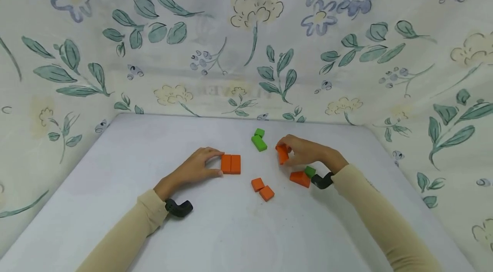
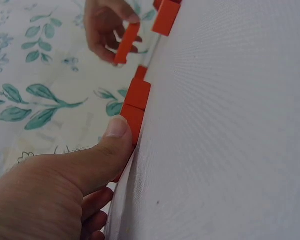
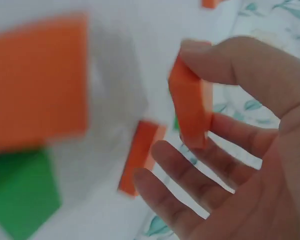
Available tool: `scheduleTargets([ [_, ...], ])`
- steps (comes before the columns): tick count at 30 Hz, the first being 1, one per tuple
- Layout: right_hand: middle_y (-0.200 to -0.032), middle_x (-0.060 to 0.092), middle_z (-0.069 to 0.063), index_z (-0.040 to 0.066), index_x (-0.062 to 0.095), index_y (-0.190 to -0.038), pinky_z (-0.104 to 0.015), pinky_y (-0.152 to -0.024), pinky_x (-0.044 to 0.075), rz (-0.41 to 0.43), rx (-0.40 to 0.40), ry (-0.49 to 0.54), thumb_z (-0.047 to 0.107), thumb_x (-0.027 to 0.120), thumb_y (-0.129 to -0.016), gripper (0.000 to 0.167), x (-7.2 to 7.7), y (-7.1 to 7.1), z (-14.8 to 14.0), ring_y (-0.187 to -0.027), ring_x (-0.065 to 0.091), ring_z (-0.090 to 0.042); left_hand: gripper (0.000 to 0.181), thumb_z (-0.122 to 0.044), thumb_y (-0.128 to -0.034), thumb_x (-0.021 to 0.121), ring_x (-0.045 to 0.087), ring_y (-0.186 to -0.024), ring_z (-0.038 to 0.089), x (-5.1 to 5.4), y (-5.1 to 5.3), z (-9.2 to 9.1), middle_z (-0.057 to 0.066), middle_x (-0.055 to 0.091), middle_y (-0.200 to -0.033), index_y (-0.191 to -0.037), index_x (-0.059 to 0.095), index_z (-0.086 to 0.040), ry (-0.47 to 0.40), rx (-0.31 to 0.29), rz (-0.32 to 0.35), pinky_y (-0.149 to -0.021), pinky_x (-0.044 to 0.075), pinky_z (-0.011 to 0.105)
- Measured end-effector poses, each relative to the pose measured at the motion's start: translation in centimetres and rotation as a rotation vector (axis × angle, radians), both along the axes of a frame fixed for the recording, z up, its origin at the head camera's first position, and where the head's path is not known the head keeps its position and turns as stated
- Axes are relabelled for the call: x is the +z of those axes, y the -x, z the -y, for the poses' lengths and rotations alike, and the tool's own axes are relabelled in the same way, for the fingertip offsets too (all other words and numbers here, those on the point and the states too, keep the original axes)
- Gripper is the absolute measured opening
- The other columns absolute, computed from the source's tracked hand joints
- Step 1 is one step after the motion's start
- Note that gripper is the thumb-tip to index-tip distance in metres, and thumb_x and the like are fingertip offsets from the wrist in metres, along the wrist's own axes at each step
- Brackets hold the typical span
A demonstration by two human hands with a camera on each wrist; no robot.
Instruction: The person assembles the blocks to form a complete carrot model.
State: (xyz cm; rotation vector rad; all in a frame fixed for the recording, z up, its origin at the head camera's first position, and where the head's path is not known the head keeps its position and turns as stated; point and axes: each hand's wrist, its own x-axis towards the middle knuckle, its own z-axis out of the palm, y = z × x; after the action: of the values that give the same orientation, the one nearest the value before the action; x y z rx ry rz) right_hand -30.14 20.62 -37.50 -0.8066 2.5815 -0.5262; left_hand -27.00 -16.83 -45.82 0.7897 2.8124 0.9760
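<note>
White tabletop [image 1: 215,237], room before its far edge [image 1: 204,118], left hand [image 1: 194,167] half-spread, pinching a flat orange block [image 1: 226,164] by its ends, right hand [image 1: 306,150] narrowly pinching a second orange block [image 1: 283,156]

Lettering too faint to read
In the head view, a faint row of letters [image 1: 231,90] shows low on the flower-patterned cloth [image 1: 215,28] behind the table; its wording cannot be made out.

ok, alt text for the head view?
Right hand pinching an orange block over a white table, left hand touching the left one of two orange rectangular blocks laid side by side. Two green blocks, two orange square blocks, and another orange block beside a third green block lie nearby; floral cloth hangs behind.
</note>
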Motion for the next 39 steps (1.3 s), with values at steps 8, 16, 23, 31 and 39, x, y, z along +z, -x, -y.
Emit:
scheduleTargets([
  [8,-0.13,0.049,-0.011,0.005,0.047,-0.145,-0.044,-0.098,0.053,-0.04,-0.041,0.147,0.023,0.074,-0.089,0.064,-0.4,-1.6,3.3,-0.116,0.054,-0.033,0.066,-0.044,-0.0853,0.078,0.043,-0.137,0.033,-0.3,0.0,0.2,0.01,0.052,-0.146,-0.142,0.056,-0.019,-0.012,0.0,-0.018,-0.112,0.037,0.058],
  [16,-0.13,0.049,-0.01,0.009,0.049,-0.144,-0.044,-0.1,0.053,-0.041,-0.091,0.245,0.028,0.075,-0.089,0.064,-2.3,-2.5,4.9,-0.122,0.056,-0.032,0.067,-0.047,-0.0851,0.077,0.042,-0.138,0.033,-0.3,0.1,0.1,0.01,0.051,-0.147,-0.143,0.056,-0.019,-0.009,-0.001,-0.019,-0.112,0.036,0.059],
  [23,-0.129,0.053,-0.011,0.004,0.046,-0.147,-0.043,-0.102,0.052,-0.054,-0.098,0.302,0.028,0.076,-0.089,0.069,-3.5,-2.6,6.4,-0.122,0.059,-0.03,0.068,-0.049,-0.0848,0.076,0.042,-0.138,0.031,-0.5,0.1,0.2,0.007,0.052,-0.146,-0.143,0.056,-0.02,-0.001,-0.001,-0.013,-0.113,0.037,0.057],
  [31,-0.129,0.056,-0.009,0.005,0.055,-0.139,-0.04,-0.099,0.053,-0.076,-0.09,0.27,0.028,0.078,-0.086,0.062,-4.4,-3.0,8.4,-0.113,0.057,-0.022,0.067,-0.051,-0.085,0.075,0.042,-0.138,0.033,-0.2,-0.1,0.2,0.008,0.052,-0.146,-0.142,0.057,-0.02,-0.009,0.004,-0.027,-0.112,0.037,0.059],
  [39,-0.128,0.055,-0.009,0.004,0.054,-0.14,-0.042,-0.1,0.052,-0.095,-0.077,0.269,0.028,0.077,-0.087,0.063,-5.3,-3.0,9.1,-0.111,0.056,-0.021,0.067,-0.052,-0.0853,0.074,0.043,-0.138,0.031,-0.3,0.0,0.2,0.007,0.052,-0.146,-0.142,0.057,-0.021,-0.007,0.004,-0.026,-0.112,0.037,0.058],
])
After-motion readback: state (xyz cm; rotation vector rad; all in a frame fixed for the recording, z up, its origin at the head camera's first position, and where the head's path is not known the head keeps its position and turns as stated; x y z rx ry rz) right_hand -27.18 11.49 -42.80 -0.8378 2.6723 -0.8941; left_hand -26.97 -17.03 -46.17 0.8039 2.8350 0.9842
